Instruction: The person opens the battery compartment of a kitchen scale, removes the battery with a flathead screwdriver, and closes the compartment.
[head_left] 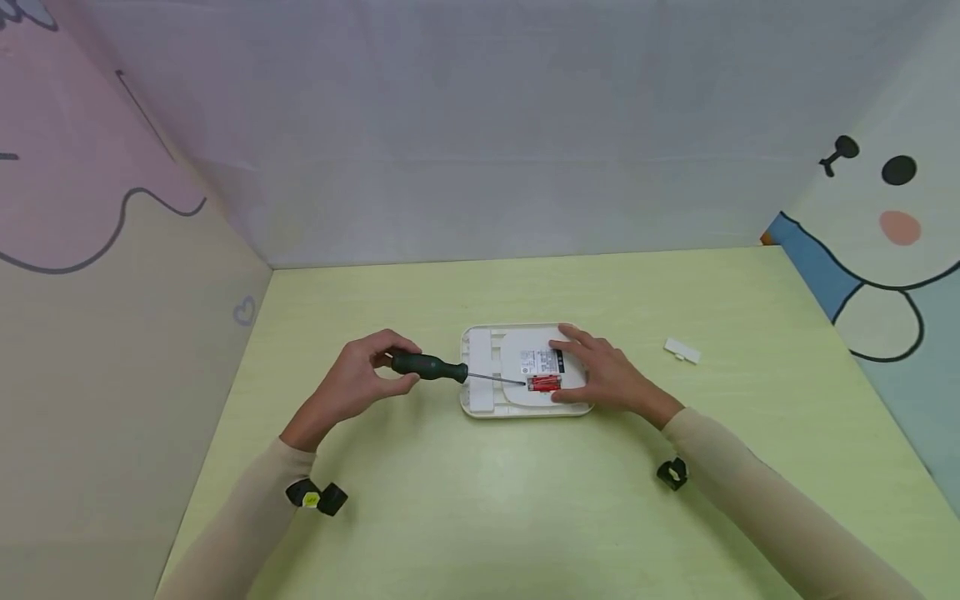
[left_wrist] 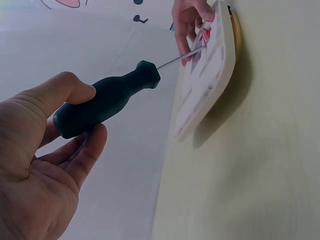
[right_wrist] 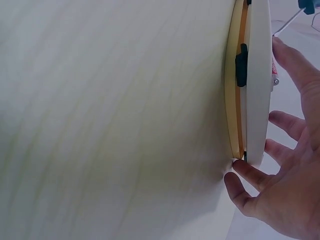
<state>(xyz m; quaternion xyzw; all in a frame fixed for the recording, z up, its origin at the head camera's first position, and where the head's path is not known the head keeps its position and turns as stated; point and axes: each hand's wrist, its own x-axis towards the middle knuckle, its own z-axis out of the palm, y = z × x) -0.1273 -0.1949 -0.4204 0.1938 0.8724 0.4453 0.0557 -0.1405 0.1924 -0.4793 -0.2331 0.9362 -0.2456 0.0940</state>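
Batteries (head_left: 543, 383), red, sit in the open bay of a white device (head_left: 487, 400) lying back-up mid-desk (head_left: 480, 517). Right hand (head_left: 600, 375) lies flat with released fingers, steadying it. Left hand (head_left: 352, 383) grasps a green-handled screwdriver (head_left: 429, 367), tip at the bay, seemingly to pry. The tip's contact is too small to make out. A small white cover (head_left: 682, 351) lies toward the desk's right edge.

A flat white plastic device (head_left: 517, 371) lies back-up on the table, its battery compartment open, exposing red batteries (head_left: 544, 383). A screwdriver with a dark green handle (head_left: 429, 367) lies nearly level, its metal tip at the batteries.
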